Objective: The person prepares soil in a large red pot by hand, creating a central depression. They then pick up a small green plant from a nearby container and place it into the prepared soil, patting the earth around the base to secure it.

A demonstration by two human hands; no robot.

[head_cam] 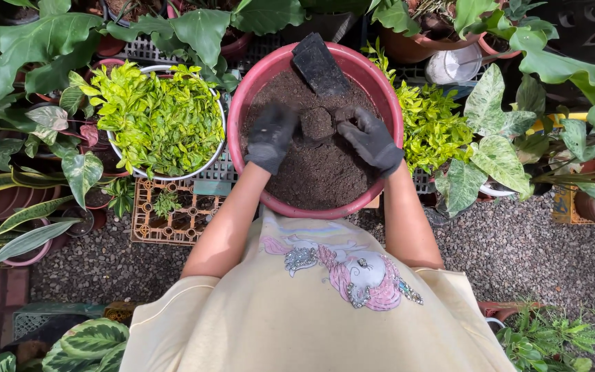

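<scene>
Red basin (380,89) of dark soil (318,172), upper centre of the frame, resting on gravel (518,248). Beside it at upper left, white pot (218,148) of yellow-green foliage (160,117). Black trowel (320,65) propped on the far rim, blade in the soil. Left hand (270,136), black-gloved, curled against a soil clump (317,122) at the basin's middle; right hand (372,141), also gloved, fingers bent, gripping the same clump from the other side.
</scene>
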